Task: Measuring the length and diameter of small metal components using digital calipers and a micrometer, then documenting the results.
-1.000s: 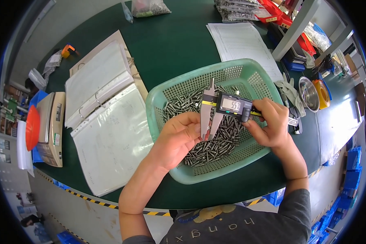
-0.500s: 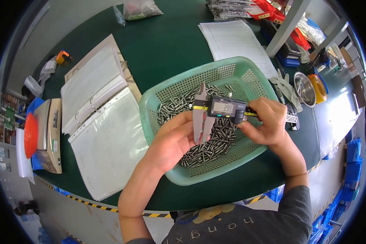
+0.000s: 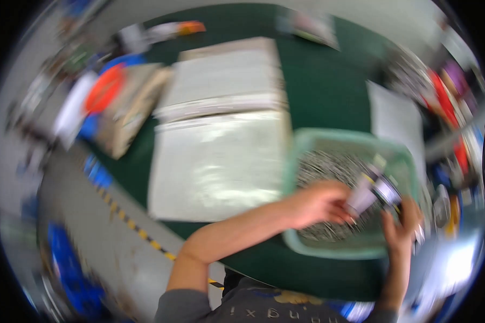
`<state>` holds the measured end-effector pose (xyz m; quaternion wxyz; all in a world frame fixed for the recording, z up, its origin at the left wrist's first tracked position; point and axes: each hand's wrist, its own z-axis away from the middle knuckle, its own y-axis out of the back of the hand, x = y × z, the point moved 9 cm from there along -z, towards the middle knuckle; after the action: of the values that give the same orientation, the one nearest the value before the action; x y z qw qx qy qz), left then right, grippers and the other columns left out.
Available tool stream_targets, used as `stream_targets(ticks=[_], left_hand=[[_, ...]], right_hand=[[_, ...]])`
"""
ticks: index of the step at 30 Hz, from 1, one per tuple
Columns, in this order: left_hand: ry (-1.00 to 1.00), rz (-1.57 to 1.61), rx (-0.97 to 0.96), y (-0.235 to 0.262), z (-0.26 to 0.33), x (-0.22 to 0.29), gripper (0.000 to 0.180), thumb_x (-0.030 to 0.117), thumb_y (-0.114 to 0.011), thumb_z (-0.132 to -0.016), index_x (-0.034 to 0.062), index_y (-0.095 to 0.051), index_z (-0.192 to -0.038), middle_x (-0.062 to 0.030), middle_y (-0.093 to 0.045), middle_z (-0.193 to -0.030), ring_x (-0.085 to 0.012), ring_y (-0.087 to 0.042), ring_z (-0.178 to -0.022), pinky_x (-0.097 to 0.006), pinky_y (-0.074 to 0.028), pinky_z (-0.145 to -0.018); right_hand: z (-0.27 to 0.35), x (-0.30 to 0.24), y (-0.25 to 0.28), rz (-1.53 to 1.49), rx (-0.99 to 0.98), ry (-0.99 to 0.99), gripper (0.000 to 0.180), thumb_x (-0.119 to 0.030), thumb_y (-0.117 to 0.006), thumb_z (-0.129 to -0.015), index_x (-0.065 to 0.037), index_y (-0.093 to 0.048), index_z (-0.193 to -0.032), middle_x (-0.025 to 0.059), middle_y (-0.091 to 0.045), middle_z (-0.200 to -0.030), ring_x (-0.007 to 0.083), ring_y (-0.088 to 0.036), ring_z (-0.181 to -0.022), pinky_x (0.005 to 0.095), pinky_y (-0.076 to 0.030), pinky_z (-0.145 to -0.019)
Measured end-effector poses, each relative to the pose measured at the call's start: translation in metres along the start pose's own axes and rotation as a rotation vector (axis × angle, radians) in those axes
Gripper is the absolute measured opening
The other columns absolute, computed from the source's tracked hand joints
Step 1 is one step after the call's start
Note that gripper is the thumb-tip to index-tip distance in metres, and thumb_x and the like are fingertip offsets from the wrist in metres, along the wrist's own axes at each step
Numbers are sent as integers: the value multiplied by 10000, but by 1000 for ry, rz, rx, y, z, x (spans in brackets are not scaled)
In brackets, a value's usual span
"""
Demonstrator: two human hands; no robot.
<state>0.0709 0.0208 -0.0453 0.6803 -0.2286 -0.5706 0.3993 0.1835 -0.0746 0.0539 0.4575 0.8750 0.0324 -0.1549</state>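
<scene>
A digital caliper [image 3: 386, 190] is held over a pale green perforated basket [image 3: 337, 251], its body slanting in the blurred picture. My right hand [image 3: 404, 222] grips the caliper's beam side, thumb and fingers closed on it. By the jaws is my left hand [image 3: 322, 205], its fingertips drawn together; whatever small thing they pinch is lost in the blur. Many small metal pins or screws [image 3: 328, 166] lie heaped in the basket beneath both hands.
Left of the basket lies an open ring binder [image 3: 218, 167] with sleeved pages. Beyond it are a beige scale [image 3: 132, 110] and a red-orange dish [image 3: 105, 89]. A paper sheet [image 3: 396, 116] and a plastic bag [image 3: 313, 27] lie on the green table [image 3: 328, 70].
The view has swung left, so the basket and both hands now appear farther right and the binder nearer the middle. The caliper has tilted and remains in my right hand.
</scene>
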Motion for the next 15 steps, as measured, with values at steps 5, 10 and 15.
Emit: stream_targets(ticks=[5, 10, 15], left_hand=[[122, -54, -132, -37, -35, -24, 236, 235, -501, -749, 16, -578, -791, -93, -599, -712, -176, -595, -623, -267, -457, -536], [68, -86, -106, -35, -24, -19, 211, 220, -458, -742, 41, -568, -771, -92, -579, -701, -211, -572, -623, -314, -421, -561], [77, -73, -67, -34, -25, -11, 206, 232, -486, -731, 51, -585, -738, -68, -594, -681, -167, -574, -585, -277, -429, -546]], right_hand=[[22, -6, 44, 299, 97, 59, 255, -260, -602, -772, -8, -613, -808, 145, -593, -687, 284, -568, -558, 374, -452, -510], [12, 12, 21, 423, -169, -76, 333, -324, -540, -798, -4, -594, -729, 197, -566, -669, 347, -542, -568, 409, -443, -513], [-1, -12, 33, 350, 41, 137, 267, -278, -595, -771, -15, -599, -726, 181, -567, -661, 321, -545, -552, 395, -445, -500]])
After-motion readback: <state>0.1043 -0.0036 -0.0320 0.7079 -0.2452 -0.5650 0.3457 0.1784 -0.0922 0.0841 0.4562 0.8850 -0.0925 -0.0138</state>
